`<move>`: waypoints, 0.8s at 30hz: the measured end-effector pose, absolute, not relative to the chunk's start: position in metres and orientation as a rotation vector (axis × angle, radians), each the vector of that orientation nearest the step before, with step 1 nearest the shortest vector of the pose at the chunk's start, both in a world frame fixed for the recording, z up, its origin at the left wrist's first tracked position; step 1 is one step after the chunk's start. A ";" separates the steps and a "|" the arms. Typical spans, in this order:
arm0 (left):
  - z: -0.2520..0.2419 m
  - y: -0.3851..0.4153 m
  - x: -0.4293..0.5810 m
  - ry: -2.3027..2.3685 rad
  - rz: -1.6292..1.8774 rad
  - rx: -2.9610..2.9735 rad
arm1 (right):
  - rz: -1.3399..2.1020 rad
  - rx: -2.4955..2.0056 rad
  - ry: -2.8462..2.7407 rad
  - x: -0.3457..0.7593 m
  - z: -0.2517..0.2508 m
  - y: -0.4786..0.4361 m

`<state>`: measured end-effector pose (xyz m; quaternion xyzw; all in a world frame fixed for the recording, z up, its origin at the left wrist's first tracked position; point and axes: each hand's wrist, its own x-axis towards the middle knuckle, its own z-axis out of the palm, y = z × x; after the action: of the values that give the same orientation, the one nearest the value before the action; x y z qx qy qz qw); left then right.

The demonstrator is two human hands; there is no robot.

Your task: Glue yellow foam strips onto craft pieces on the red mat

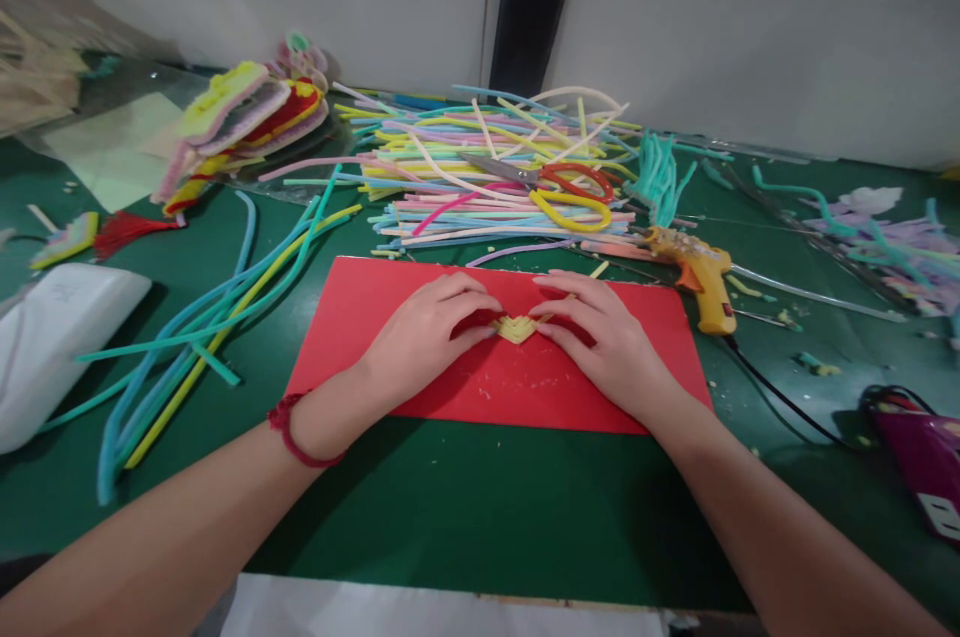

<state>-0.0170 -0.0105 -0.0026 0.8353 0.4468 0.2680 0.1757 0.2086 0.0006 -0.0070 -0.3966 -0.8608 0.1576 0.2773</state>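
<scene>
Low over a red board [457,397], a small pale-yellow V-shaped piece [517,329] of bent pipe cleaner is pinched between my two hands. My left hand [431,322] grips its left end between thumb and fingertips; a dark red cord bracelet circles that wrist. At the other end, my right hand [600,332] has thumb and fingers closed on the piece. A thin yellow strand [598,270] shows beyond the right fingers. Whether it joins the piece is hidden by the fingers.
Behind the board lie many pastel pipe cleaners [442,217], with scissors [544,179] on top. A yellow glue gun [697,277] rests at right, its cord leading toward a purple box [919,462]. Loose blue-green stems [225,317] and a white device [67,342] lie left. A phone [529,27] leans behind.
</scene>
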 end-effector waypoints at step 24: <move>-0.002 -0.010 -0.019 1.252 0.767 2.304 | 0.475 -1.036 -2.397 0.220 -0.007 0.009</move>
<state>-0.0191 -0.0100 -0.0017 0.8258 0.4486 0.2748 0.2033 0.2195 0.0088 -0.0070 -0.3789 -0.8763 0.1736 0.2414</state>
